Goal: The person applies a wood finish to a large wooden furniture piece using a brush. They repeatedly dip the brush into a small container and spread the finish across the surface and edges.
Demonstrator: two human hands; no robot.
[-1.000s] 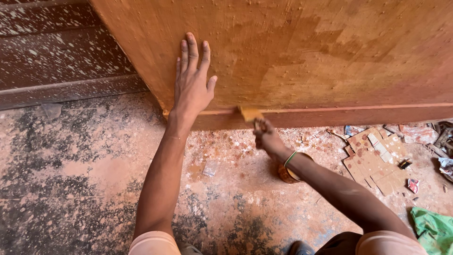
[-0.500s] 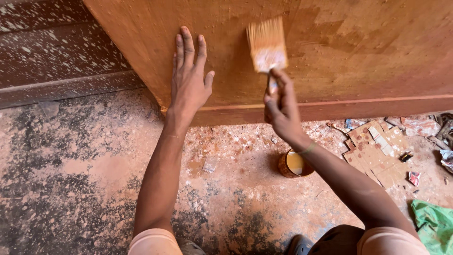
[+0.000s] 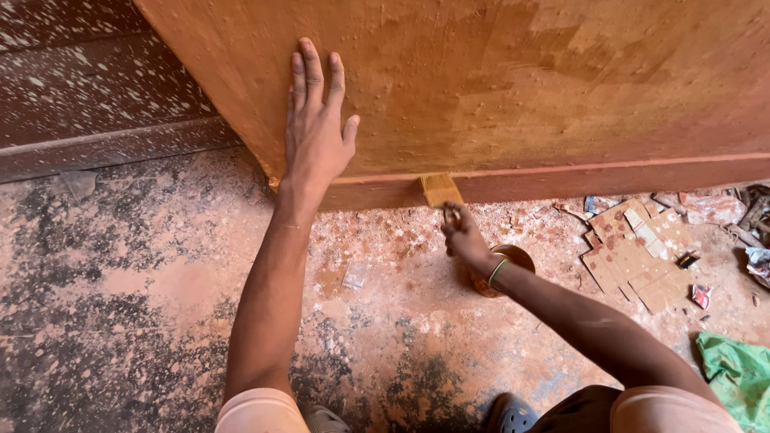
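A large orange-brown wooden panel point(image 3: 513, 88) stands upright on the floor, with a darker strip along its bottom edge. My left hand point(image 3: 314, 128) lies flat against the panel near its left corner, fingers spread upward. My right hand point(image 3: 461, 232) grips a flat paintbrush point(image 3: 439, 191) whose bristles touch the bottom strip of the panel. A small round tin point(image 3: 513, 258) of brownish liquid sits on the floor just behind my right wrist, partly hidden by it.
The floor is stained concrete with paint spots. Torn cardboard pieces point(image 3: 634, 252) and small scraps lie at the right. A green cloth point(image 3: 742, 377) is at the lower right corner. A dark wooden wall base point(image 3: 104, 144) runs at the left.
My right hand has brought the brush down from the middle of the panel to its bottom strip. My left hand has stayed flat on the panel.
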